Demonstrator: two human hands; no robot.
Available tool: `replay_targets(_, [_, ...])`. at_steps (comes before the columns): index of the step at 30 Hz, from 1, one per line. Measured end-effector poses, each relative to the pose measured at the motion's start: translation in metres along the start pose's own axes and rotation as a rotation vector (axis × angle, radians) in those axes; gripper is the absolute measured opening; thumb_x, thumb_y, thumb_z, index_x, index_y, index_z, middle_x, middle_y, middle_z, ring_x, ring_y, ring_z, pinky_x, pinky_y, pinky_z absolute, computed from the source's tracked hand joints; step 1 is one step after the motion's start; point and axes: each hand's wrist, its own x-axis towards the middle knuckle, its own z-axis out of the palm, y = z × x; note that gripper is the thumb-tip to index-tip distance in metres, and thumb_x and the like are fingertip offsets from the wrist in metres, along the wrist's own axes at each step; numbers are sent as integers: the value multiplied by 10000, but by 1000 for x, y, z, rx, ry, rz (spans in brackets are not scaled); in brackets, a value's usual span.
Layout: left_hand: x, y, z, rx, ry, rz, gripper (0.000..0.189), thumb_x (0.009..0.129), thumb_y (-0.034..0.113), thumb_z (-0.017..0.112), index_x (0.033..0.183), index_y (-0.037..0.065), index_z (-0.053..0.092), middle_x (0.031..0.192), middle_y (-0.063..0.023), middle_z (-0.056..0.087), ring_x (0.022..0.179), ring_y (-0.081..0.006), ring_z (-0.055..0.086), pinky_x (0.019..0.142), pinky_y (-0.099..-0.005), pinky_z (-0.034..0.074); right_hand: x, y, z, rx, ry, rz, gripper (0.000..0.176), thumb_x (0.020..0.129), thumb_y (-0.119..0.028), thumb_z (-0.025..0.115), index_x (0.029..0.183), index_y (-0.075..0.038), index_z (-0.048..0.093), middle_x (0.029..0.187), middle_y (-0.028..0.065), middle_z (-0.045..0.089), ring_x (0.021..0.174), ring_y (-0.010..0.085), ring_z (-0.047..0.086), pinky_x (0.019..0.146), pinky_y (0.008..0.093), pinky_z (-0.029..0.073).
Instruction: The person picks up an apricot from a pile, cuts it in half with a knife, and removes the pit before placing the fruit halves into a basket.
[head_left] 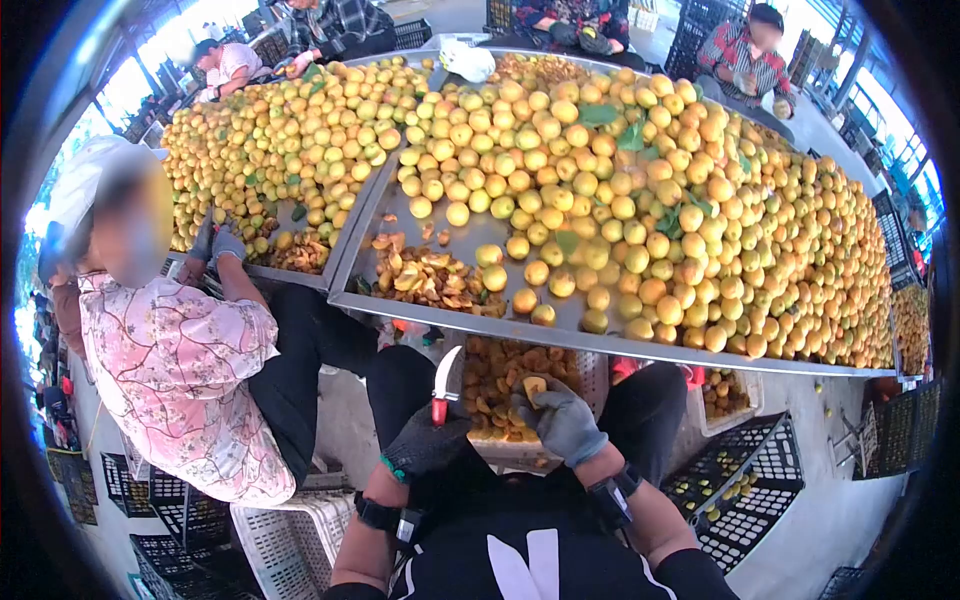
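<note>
My left hand [425, 442], in a dark glove, is closed around the red handle of a knife [446, 372]. Its curved blade points upward. My right hand [568, 424], in a grey glove, grips a cut apricot piece [535, 384] between thumb and fingers, with its pale side showing. Both hands are above my lap, apart from each other. Below and beyond them, a crate [592, 385] holds many cut apricot pieces [497, 375]. Whole apricots [640, 240] are heaped on the metal table [480, 322] in front of me.
Cut scraps [430, 275] lie near the table's front edge. A co-worker in a floral shirt [180, 370] sits close on my left, gloved hands at the table. Black crates [740, 480] stand at right, a white crate [275, 550] at lower left. More people sit across the table.
</note>
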Motion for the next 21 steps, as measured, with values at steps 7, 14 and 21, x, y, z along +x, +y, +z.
replay_targets(7, [10, -54, -36, -952, -278, -131, 274, 838, 77, 674, 1078, 103, 544, 762, -24, 560, 594, -134, 555, 495, -255, 444, 86, -23, 80, -280, -176, -191, 376, 884, 21, 483, 1260, 1, 472, 1223, 121, 525, 1092, 207, 551, 921, 341, 515])
replay_targets(14, [-1, -37, -41, -762, -125, -71, 289, 814, 78, 696, 1057, 89, 539, 734, -20, 526, 518, -121, 493, 435, -246, 402, 105, -55, 98, -156, -314, -145, 487, 935, -135, 498, 1386, 4, 382, 1398, 172, 425, 1313, 321, 387, 1093, 469, 316])
replay_targets(21, [32, -11, -47, -1050, -197, -213, 289, 810, 58, 692, 1052, 105, 540, 735, -11, 530, 531, -123, 501, 430, -248, 402, 106, -110, 70, -426, 58, -352, 309, 933, -88, 539, 1238, -40, 517, 1208, 119, 595, 1105, 265, 586, 885, 357, 506])
